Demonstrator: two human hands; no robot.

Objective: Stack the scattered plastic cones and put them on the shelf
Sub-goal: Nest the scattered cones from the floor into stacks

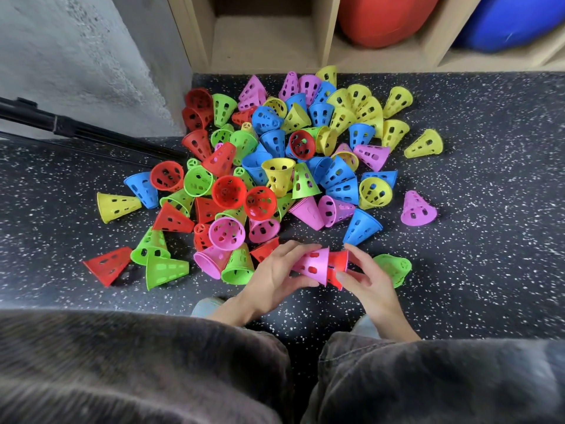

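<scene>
A heap of several perforated plastic cones (275,166) in red, green, blue, yellow and pink lies scattered on the speckled dark floor. My left hand (275,276) grips a pink cone (312,266) lying on its side, wide rim to the right. My right hand (363,276) holds a red cone (337,261) whose rim meets the pink one's rim. A green cone (394,267) lies just right of my right hand. The wooden shelf (263,35) stands at the far side, its left compartment open.
A red ball (382,16) and a blue ball (513,19) fill the shelf's right compartments. A grey concrete wall (76,56) is at the left, with black tripod legs (76,133) on the floor beside it. My knees in dark trousers (153,362) fill the foreground.
</scene>
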